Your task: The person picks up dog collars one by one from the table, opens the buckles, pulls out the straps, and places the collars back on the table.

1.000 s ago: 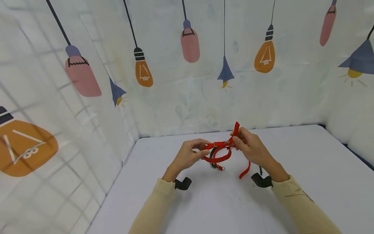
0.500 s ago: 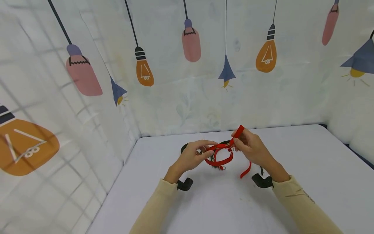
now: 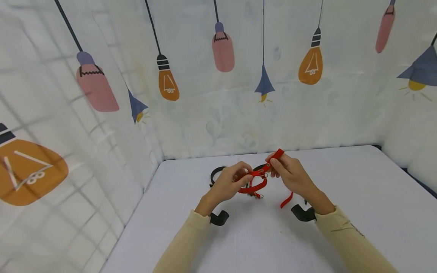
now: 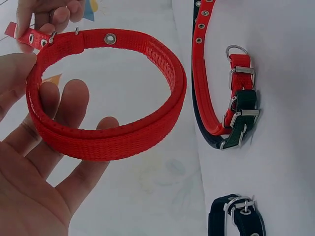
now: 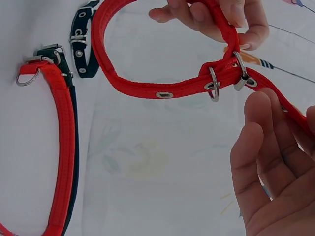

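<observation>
A red dog collar [image 4: 118, 145], closed into a loop, is held up above the table between both hands. My left hand [image 3: 228, 184] grips the loop near its buckle, with thumb and fingers on the band. The strap runs through the metal buckle [image 5: 241, 73], beside a D-ring [image 5: 213, 86]. My right hand [image 3: 290, 172] pinches the strap's free end [image 3: 278, 153], which points up and right in the head view. Metal-rimmed holes line the strap, one of them [image 4: 110, 39] inside the loop.
On the white table [image 3: 164, 235], a second red collar [image 5: 61, 118] lies against a dark green collar [image 4: 244, 115]. A separate dark collar [image 5: 84, 49] is behind them. The patterned cloth wall [image 3: 191, 125] rises at the table's far edge.
My left hand has shifted slightly right along the collar. The strap's free end has tipped lower and to the right. A dark loop on the table now shows behind my left hand.
</observation>
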The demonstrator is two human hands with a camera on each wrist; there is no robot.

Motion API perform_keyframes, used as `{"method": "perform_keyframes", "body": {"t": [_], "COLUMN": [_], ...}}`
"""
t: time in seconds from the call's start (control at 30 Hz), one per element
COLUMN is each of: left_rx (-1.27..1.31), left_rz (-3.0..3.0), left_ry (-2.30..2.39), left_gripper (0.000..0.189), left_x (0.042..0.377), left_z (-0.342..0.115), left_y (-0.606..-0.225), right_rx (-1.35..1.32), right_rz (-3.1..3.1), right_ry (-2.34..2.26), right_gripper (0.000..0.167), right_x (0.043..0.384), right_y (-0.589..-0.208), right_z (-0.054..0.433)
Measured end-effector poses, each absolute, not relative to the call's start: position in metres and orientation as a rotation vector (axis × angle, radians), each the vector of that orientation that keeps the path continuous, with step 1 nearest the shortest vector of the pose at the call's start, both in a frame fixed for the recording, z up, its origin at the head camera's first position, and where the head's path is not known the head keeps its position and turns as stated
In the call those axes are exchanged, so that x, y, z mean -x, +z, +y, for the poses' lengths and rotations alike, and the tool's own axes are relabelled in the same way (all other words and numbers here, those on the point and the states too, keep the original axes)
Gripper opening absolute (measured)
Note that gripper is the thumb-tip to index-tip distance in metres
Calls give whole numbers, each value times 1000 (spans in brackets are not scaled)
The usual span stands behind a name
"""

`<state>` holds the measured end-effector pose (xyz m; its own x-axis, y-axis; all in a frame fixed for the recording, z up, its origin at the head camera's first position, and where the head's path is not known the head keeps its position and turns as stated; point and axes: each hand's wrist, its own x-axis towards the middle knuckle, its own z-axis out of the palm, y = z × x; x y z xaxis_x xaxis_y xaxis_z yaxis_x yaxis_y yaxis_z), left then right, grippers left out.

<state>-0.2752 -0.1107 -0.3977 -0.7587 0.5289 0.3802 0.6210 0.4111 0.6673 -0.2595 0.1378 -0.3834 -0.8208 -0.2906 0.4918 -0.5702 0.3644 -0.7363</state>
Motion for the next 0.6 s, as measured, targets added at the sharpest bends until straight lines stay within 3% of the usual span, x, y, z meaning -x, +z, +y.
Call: {"method": "perform_keyframes", "body": {"t": [0.6], "left_rx": [1143], "left_rz": [-2745], "left_ry": [-1284], "left_gripper": [29], "left_x": [272], "left_z": [-116], "left_y": [-393], "right_rx": [-781], "right_rz": [-2345], "right_ry": [1490], "right_gripper": [23], "right_x": [257], "right_y": [-382], "right_z": [134]}}
